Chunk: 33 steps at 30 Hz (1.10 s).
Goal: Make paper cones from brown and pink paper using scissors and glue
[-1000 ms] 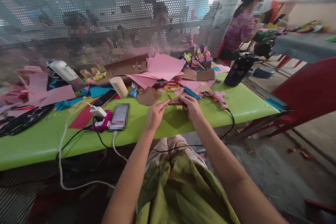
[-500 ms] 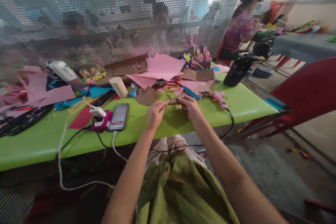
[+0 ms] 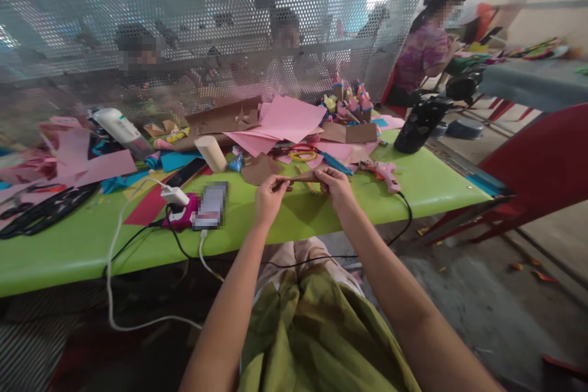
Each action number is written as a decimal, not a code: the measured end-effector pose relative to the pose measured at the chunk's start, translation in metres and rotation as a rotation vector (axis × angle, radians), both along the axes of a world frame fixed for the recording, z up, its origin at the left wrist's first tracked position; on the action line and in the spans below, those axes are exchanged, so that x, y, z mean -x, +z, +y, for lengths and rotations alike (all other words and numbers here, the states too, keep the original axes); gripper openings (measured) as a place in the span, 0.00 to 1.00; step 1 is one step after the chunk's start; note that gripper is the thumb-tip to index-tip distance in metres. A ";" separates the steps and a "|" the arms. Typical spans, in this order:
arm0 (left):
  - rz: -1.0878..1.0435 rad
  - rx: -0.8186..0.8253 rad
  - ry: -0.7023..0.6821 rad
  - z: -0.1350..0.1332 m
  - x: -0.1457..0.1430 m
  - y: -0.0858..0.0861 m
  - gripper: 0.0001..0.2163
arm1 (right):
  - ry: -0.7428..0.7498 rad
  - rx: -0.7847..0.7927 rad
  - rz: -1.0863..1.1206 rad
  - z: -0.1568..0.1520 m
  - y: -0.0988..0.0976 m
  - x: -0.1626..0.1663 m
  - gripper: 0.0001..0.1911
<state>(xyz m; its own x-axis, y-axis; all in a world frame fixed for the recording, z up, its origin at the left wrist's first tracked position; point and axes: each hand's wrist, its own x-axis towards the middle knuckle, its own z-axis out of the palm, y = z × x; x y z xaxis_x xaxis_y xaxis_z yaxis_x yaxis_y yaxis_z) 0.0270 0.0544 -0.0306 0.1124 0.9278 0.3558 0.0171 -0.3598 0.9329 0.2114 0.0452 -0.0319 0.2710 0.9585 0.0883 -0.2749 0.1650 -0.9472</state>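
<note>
A narrow rolled piece of brown paper (image 3: 304, 177) stretches between my two hands over the green tabletop (image 3: 298, 214). My left hand (image 3: 272, 195) pinches its thin left end. On the wider right end, the fingers of my right hand (image 3: 334, 185) are closed. Just beyond my left hand lies a flat cut piece of brown paper (image 3: 260, 169). Thin wooden sticks (image 3: 301, 170) lie on the table behind the rolled paper, partly hidden by it. To the right of my right hand rests a pink glue gun (image 3: 383, 174) with a black cord.
Pink paper sheets (image 3: 291, 119), yellow-handled scissors (image 3: 303, 153) and a beige cylinder (image 3: 211, 154) lie farther back. A phone (image 3: 211, 205) and a magenta power adapter (image 3: 184, 213) with cables are at left. A black tumbler (image 3: 420, 125) stands at right. Another person (image 3: 425, 55) sits beyond.
My left hand has shifted slightly left toward the tip, so more of the rolled paper shows between my hands. The whole view has shifted a little.
</note>
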 end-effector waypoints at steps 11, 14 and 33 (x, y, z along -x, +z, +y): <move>-0.057 0.017 0.064 0.004 0.002 0.000 0.10 | -0.034 -0.019 0.010 0.000 0.000 -0.002 0.24; 0.003 -0.061 0.078 0.002 0.001 0.001 0.09 | -0.040 -0.023 0.009 0.001 -0.001 -0.002 0.25; 0.111 0.041 0.033 0.002 0.009 0.002 0.16 | -0.063 -0.156 -0.205 -0.004 0.001 0.005 0.17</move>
